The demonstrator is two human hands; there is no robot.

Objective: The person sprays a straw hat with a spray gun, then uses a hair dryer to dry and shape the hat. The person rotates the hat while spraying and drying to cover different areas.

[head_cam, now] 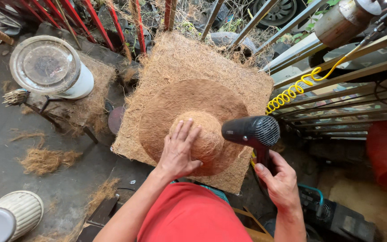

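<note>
Head view: a domed coir form (209, 141) is being steadied under the flat, open left hand (178, 150), while a black hair dryer (252, 131) is being gripped by the closed right hand (281, 181), aimed at the fibre mat (193, 67) beyond both hands.

Soft even daylight, no glare, faint shadow under the fingers (183, 134) of the left hand (178, 152), sharp fibre mat (180, 62) beyond the fingertips, wide-lens bending at the edges, dimmer clutter right of the right hand (279, 181)
</note>
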